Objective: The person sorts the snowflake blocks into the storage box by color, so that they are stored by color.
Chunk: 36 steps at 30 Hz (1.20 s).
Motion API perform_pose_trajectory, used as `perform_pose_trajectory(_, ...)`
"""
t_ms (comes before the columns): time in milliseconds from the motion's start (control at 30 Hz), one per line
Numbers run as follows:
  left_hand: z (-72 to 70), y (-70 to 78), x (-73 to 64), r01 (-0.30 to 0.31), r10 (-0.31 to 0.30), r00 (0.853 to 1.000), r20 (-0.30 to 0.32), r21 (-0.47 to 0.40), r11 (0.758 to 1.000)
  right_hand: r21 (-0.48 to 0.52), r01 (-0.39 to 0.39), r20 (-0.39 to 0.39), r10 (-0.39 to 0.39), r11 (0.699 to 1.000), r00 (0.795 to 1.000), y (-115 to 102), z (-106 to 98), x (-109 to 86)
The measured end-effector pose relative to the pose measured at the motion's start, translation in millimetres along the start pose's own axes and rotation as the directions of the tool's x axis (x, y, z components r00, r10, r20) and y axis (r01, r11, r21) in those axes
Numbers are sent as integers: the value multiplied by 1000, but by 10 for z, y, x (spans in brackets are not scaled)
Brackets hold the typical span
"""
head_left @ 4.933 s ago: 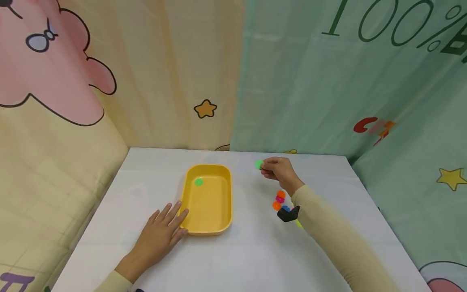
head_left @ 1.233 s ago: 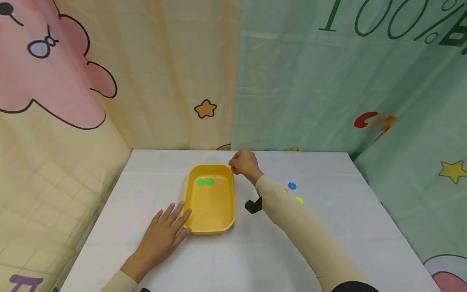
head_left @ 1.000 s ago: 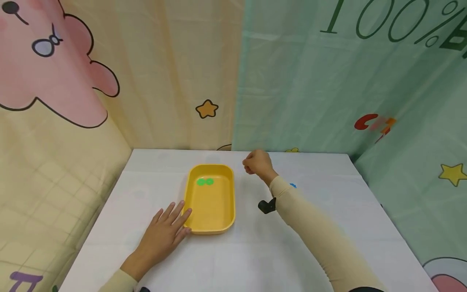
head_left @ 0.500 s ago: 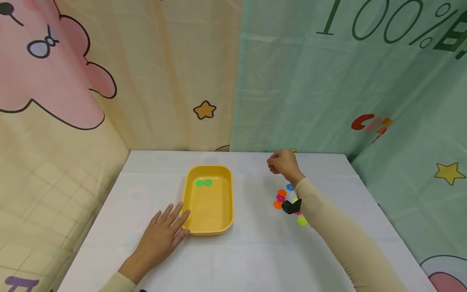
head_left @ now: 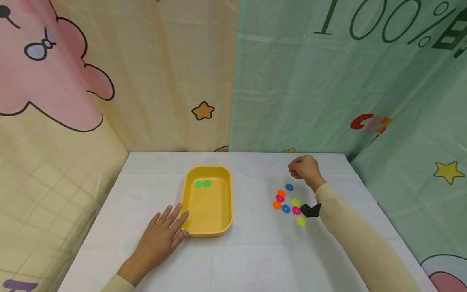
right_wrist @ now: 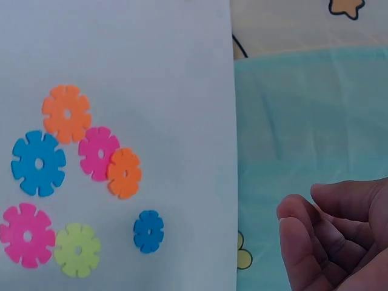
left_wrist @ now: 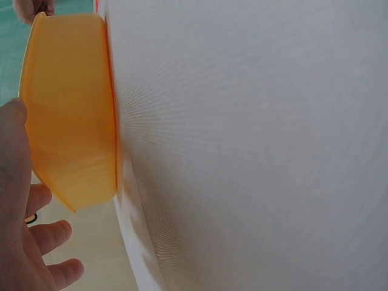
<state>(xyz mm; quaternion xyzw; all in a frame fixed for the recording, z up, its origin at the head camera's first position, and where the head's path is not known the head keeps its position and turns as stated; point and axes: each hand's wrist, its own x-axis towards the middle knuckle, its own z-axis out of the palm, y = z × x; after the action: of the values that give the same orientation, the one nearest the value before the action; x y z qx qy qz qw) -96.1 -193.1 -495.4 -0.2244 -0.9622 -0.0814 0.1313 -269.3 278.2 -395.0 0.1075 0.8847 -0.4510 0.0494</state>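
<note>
My left hand (head_left: 156,240) lies with fingers spread and its fingertips on the near left rim of a yellow tray (head_left: 206,234). In the left wrist view the thumb and fingers are at the upper edge of the tray's side (left_wrist: 73,109). Two green snowflake discs (head_left: 202,183) lie side by side in the tray's far end. Above the table's far right part hovers my right hand (head_left: 305,168), fingers loosely bent. Seen from the right wrist, its thumb and fingertips (left_wrist: 35,9) hold nothing. Below it lie notched plastic snowflake discs, among them a blue disc (right_wrist: 148,231) and an orange disc (right_wrist: 66,114).
Pink (head_left: 296,210) and yellow-green discs (head_left: 301,221) lie in the same loose group on the white table (head_left: 233,267). A black wrist strap piece (head_left: 311,210) juts from the right sleeve. Printed curtains (head_left: 292,81) stand along the table's far edge and sides.
A second green disc, earlier pinched in my right hand, now lies in the tray beside the first. My right hand has moved from the tray to the right. The left hand has stayed.
</note>
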Motion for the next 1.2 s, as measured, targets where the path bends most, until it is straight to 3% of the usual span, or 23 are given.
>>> perform_pose_trajectory(633, 34, -5, -10, -10, 10, 999, -36, -4, 1000, 2, -133, -48, 133, 991, 990, 563, -180, 52)
perform_pose_trajectory(900, 27, -2, -6, 8, -7, 1000, 6, -21, 1000, -5, -168, -41, 167, 986, 985, 684, -143, 61)
perform_pose_trajectory(1200, 26, 7, -9, -2, 1, 1000, -23, -12, 1000, -26, -189, -37, 188, 982, 981, 757, -57, 99)
